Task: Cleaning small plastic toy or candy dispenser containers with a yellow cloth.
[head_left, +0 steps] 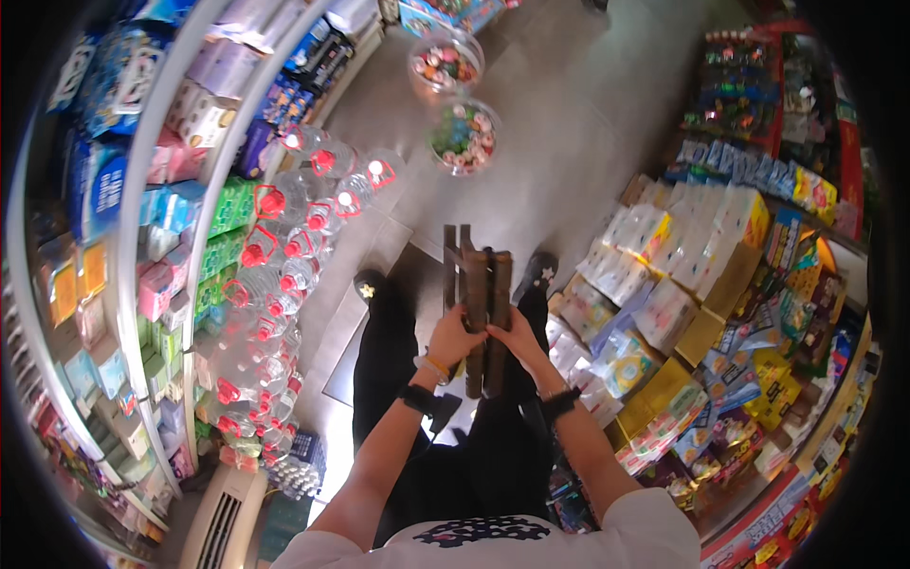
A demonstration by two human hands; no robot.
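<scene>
In front of my body is a folded brown frame of parallel bars (476, 284), possibly a folding wooden stool; blur hides its exact kind. It extends from between my knees towards the floor ahead. On its left side my left hand (453, 340) grips the bars. My right hand (519, 337) holds the right side, and the two thumbs nearly meet on top of the middle bars. Dark bands are on both wrists, with bracelets beside the left one.
Large clear water bottles with red caps (284, 249) stand along shelves of packaged goods (170, 206) at left. Two clear tubs of small items (463, 136) sit ahead on the grey floor (569, 107). Tissue packs (704, 220) and snack bags (768, 384) are piled at right.
</scene>
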